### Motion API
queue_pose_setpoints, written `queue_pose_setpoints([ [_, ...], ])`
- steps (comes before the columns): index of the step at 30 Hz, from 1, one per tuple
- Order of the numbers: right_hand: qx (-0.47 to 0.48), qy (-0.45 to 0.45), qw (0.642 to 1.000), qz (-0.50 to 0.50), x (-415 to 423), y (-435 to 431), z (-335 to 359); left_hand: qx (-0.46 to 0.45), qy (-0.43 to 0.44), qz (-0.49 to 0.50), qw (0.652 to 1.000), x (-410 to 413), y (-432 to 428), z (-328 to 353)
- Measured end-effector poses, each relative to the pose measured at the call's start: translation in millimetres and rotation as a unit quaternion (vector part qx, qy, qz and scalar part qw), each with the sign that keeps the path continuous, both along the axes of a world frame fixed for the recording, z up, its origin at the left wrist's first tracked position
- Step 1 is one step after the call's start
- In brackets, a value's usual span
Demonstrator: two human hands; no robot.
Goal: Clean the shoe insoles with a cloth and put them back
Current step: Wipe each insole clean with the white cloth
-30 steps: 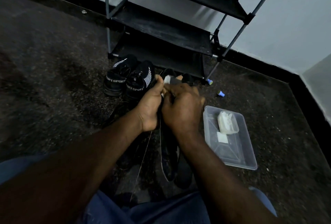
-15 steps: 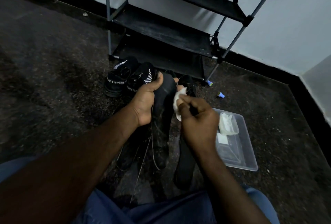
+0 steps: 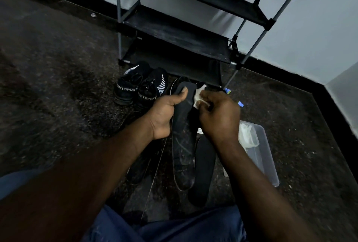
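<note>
My left hand (image 3: 164, 114) grips a long black insole (image 3: 183, 145) near its toe end, thumb pressed on top, and holds it above the floor. My right hand (image 3: 219, 117) pinches a small white cloth (image 3: 198, 96) against the insole's upper right edge. A second black insole (image 3: 203, 172) lies just to the right, partly under my right wrist. A pair of black sport shoes (image 3: 139, 87) with white lettering stands on the floor beyond my left hand.
A black shoe rack (image 3: 180, 34) with grey poles stands against the wall ahead. A clear plastic tray (image 3: 265, 160) holding white wipes lies on the dark carpet at right. Small blue caps (image 3: 240, 104) lie near the rack's foot. My jeans-clad knees fill the bottom.
My right hand with the cloth has slid up and to the right along the insole. The left hand has tilted the insole so its top face shows.
</note>
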State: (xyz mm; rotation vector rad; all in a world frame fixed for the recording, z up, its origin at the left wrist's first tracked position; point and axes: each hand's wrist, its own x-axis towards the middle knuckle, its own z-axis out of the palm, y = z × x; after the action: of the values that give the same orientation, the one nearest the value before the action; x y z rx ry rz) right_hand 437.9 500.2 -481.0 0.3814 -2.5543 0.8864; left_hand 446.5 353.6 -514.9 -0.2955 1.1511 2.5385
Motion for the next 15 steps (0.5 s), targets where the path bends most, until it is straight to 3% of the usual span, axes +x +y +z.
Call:
queue_pose_setpoints([
  [12,0.101,0.051,0.993,0.024,30.7,-23.1,-14.9,0.028,0.044,0.025,0.998,-2.7,4.4,-0.6],
  [15,0.103,0.080,0.991,-0.030,25.2,-17.1,-12.8,0.034,0.038,0.008,0.999,-2.3,3.7,-3.8],
])
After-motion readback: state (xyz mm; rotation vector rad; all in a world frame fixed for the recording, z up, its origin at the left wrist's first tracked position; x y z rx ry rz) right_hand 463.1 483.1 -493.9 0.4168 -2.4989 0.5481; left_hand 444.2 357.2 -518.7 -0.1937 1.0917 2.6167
